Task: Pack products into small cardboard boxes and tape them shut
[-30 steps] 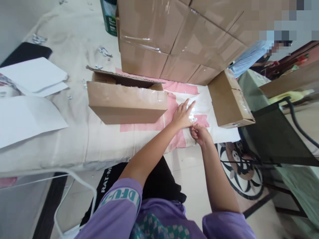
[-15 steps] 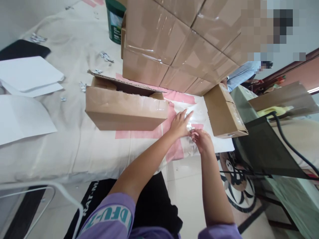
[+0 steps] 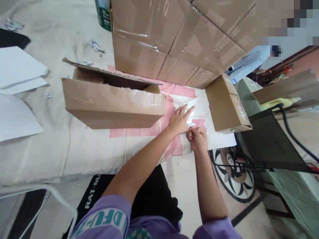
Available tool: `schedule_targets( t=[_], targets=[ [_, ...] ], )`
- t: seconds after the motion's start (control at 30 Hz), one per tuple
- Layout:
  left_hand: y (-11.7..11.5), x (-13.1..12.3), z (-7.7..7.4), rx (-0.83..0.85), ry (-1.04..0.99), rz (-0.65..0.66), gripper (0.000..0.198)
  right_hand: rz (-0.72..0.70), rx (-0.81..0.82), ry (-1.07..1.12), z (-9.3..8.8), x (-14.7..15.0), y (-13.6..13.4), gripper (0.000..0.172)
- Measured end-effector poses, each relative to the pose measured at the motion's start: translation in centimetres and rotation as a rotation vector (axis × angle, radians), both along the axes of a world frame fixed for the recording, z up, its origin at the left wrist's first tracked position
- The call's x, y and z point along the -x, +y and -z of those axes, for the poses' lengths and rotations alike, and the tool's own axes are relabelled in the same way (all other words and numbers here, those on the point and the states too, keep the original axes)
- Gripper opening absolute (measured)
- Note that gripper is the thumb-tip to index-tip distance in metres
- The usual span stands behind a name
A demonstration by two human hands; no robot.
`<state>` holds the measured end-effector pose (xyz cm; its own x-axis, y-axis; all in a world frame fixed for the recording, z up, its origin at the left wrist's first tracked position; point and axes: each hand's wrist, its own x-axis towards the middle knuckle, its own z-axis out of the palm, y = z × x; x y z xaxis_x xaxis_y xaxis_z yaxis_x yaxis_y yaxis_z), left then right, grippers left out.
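My left hand [image 3: 179,120] lies flat with its fingers spread on a shiny, clear, film-like piece [image 3: 191,123] at the near edge of the cloth-covered table. Right beside it, my right hand [image 3: 198,136] is closed in a pinch at the edge of that piece. What sits between its fingertips is too small to make out. To the left of my hands stands a cardboard box [image 3: 114,103] with its top flap raised. Another cardboard box [image 3: 224,106] is to the right, apart from my hands.
A stack of taped cartons [image 3: 149,43] rises behind my hands. White paper sheets [image 3: 18,73] lie at the left, near crumpled scraps [image 3: 96,45]. A green tub [image 3: 103,15] stands at the back. A dark chair [image 3: 271,139] is on the right; a person in light blue [image 3: 251,61] is beyond.
The fingers of my right hand have drawn into a tighter pinch, close against my left hand. My left hand stays spread in place. The view has shifted slightly.
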<state>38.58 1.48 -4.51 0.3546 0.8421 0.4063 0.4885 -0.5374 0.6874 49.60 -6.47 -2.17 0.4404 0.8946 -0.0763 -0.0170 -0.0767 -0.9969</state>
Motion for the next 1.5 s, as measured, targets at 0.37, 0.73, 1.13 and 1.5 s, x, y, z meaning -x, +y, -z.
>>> schedule_targets(
  t=[0.37, 0.73, 1.13, 1.5],
  targets=[
    [-0.6, 0.1, -0.3, -0.003, 0.074, -0.069, 0.09, 0.008, -0.001, 0.056, -0.3, 0.5, 0.0, 0.06],
    [-0.7, 0.4, -0.8, 0.002, 0.118, -0.052, 0.086, -0.064, 0.032, 0.101, -0.5, -0.2, 0.1, 0.064],
    [-0.7, 0.7, -0.8, -0.053, 0.189, -0.068, 0.086, -0.06, -0.016, -0.043, 0.4, 0.0, -0.3, 0.06],
    [-0.5, 0.7, -0.9, -0.018, 0.114, -0.015, 0.094, 0.168, -0.361, -0.235, 1.9, 0.8, -1.5, 0.058]
  ],
)
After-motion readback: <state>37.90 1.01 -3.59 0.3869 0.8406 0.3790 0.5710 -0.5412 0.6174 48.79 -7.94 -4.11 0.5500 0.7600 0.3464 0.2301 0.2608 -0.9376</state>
